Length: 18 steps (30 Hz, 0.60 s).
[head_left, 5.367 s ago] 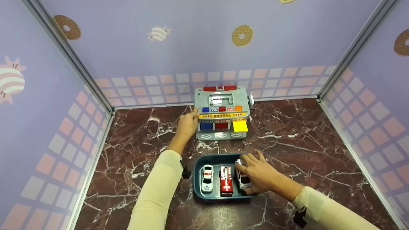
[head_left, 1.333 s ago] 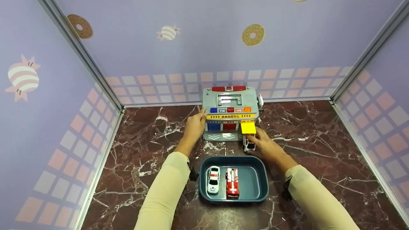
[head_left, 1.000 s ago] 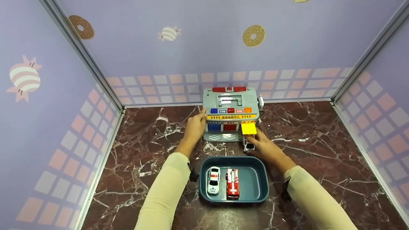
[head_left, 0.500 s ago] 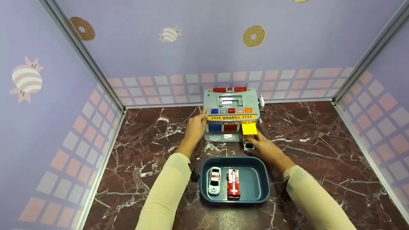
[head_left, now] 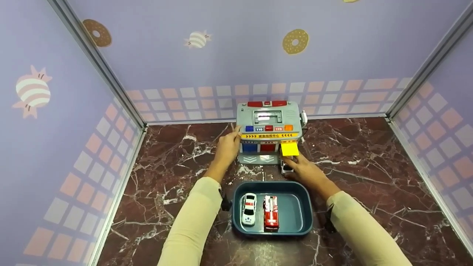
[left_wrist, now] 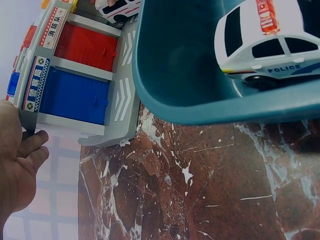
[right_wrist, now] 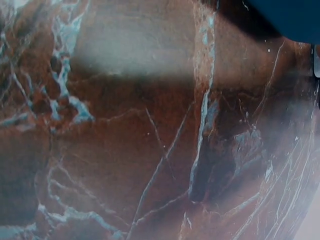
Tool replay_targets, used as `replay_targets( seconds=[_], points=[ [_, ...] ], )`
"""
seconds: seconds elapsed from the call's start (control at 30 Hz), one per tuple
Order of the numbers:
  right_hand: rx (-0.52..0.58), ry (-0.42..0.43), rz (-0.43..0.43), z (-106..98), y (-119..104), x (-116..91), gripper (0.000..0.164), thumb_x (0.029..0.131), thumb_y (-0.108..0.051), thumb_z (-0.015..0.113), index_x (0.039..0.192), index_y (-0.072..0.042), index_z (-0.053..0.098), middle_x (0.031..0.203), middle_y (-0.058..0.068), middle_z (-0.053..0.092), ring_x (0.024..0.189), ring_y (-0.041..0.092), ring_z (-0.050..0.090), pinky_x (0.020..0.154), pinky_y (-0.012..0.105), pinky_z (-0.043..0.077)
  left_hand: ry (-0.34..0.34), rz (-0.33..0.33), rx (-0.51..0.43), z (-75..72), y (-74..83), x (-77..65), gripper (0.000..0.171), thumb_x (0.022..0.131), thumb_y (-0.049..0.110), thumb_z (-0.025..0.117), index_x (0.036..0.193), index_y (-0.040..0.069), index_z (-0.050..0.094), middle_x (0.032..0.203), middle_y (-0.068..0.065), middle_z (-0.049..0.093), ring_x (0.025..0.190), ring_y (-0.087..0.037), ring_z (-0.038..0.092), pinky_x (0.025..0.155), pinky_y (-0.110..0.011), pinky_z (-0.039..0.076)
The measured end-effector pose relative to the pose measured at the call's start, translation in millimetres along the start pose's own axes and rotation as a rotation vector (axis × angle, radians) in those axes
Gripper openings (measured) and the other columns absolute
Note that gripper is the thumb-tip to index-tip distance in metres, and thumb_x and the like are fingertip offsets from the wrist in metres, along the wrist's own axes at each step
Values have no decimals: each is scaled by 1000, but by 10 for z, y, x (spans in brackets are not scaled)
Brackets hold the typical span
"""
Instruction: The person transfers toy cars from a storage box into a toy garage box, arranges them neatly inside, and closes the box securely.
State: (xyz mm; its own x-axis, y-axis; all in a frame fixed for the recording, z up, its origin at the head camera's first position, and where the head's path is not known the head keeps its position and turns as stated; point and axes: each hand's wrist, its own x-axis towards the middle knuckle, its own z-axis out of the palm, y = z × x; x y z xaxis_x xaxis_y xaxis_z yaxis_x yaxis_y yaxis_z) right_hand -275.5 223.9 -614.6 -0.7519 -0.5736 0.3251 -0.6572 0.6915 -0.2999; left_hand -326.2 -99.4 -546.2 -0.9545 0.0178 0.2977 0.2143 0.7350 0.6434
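Observation:
My left hand [head_left: 227,147] holds the left upper edge of a grey toy garage [head_left: 244,118], its fingers bent at the roof corner in the left wrist view. The garage has a blue door [head_left: 249,147], a red door [head_left: 268,147] and a raised yellow door [head_left: 289,149]. My right hand [head_left: 307,171] pinches a white toy car [head_left: 287,169] with red markings, its far end under the yellow door. In the left wrist view the car [left_wrist: 117,10] sits at the garage's ramp. The right wrist view shows mostly tabletop, not the hand's grip.
A dark teal tray [head_left: 273,233] stands in front of the garage, holding a white toy police car [head_left: 249,209] and a red toy fire truck [head_left: 271,213]. The marbled tabletop [head_left: 177,159] is enclosed by patterned purple walls [head_left: 236,55].
The right hand has carried the white car from the tray to the yellow-door bay, and it has since slid slightly farther in. The left hand stays on the garage.

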Motion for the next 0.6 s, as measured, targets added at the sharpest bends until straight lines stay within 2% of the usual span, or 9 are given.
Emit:
replay_targets(
  seconds=[0.13,0.3,0.37,0.47,0.6],
  points=[
    [-63,-2,0,-1,-12,12,67,94,-19,90,156,-14,64,159,39,49,145,58,52,105,70,57,-4,-7,-1,-2,-1,8,39,116,27,59,151,14,70,142,-15,74,130,-40,74,108,-58,59],
    [-125,8,-24,20,-5,15,66,94,-20,91,154,-13,65,157,37,54,148,60,48,113,69,53,9,16,-9,-6,-3,1,35,115,26,60,140,8,77,138,-18,76,126,-43,75,105,-60,60],
    [-131,29,-39,38,8,11,65,93,-19,91,153,-12,66,156,36,55,148,60,49,114,69,52,9,18,-6,-7,-6,-5,35,115,26,60,140,8,77,139,-17,75,127,-42,75,105,-59,60],
    [-148,75,-68,64,25,0,63,91,-17,92,149,-9,67,153,37,58,144,60,52,112,69,53,1,15,6,-8,-6,-12,39,116,27,58,149,11,71,144,-14,73,130,-40,74,108,-57,59],
    [-189,145,-106,99,45,-24,62,89,-18,93,144,-6,67,146,35,62,139,58,57,110,68,55,8,24,1,-2,-7,-16,38,116,27,59,147,9,72,142,-16,74,128,-43,75,106,-59,60]
  ],
)
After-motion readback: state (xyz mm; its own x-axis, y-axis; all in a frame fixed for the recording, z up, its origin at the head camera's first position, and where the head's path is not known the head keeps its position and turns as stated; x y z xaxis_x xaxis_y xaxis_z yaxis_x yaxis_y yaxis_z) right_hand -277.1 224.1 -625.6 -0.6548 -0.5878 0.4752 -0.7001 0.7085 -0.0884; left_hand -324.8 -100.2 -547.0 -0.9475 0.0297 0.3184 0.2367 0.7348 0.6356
